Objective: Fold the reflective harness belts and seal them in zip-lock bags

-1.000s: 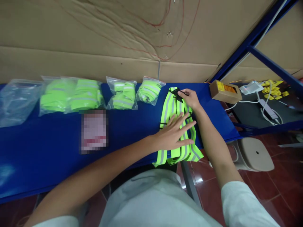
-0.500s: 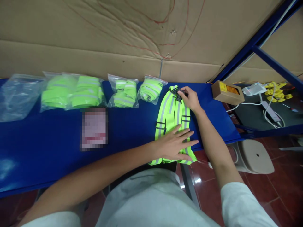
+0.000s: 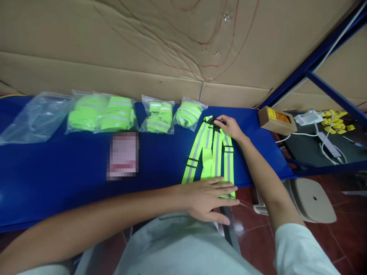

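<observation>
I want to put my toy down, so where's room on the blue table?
The biggest bare patch of blue table is left of the blurred packet, in front of the clear bag. A smaller one lies between that packet and the green straps. It's crowded along the back, with bagged bundles, and around the straps, where the left hand and right hand are.

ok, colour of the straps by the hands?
Neon yellow-green straps, most with a grey lengthwise stripe; head view shows it best.
</observation>
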### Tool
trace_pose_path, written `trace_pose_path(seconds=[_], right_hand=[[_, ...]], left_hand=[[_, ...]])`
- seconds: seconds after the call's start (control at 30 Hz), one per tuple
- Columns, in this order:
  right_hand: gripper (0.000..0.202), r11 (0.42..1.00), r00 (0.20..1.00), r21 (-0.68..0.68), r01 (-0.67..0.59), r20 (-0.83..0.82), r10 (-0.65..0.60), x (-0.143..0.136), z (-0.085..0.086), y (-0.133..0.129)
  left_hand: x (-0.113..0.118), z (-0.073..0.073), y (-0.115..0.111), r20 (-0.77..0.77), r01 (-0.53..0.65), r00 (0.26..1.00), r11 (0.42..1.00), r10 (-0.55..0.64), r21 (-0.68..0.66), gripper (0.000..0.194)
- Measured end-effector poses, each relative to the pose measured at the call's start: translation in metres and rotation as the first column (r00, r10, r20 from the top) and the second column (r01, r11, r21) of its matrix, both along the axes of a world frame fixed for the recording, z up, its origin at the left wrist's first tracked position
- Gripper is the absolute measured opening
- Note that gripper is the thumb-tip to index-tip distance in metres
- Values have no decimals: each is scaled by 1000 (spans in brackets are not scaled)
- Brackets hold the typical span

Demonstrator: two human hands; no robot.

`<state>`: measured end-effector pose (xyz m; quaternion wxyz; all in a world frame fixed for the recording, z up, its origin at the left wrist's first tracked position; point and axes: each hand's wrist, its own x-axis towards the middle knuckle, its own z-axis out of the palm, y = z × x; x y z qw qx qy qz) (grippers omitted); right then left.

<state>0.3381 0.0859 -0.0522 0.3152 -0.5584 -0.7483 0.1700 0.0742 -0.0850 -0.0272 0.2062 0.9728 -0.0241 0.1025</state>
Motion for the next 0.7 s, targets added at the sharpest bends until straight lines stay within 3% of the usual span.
trace_pose_path(seconds=[0.13,0.27,0.4,0.53,0.63,0.7], right_hand=[[42,1000,1000,0,-9,11,9,3,-1,6],[42,1000,999,25,-3,54,1,4,3,14],[40,999,995,31,-24,99,21,6,4,26],[41,998,993,59,1,120,-8,5,2,30],[39,996,990,80,25,138,-35,3,0,27],[37,996,986,86,38,160,-52,2,-1,25]], left_hand=[[14,5,35,126,-116,986,991,107,69,56],[26,-13,63,132,-162,981,970,140,180,62],[28,-20,65,150,-140,983,967,110,211,58],[22,-7,65,196,-190,969,959,149,210,49],[7,4,67,194,-323,940,913,280,249,35],[-7,7,66,144,-517,856,824,496,232,38]])
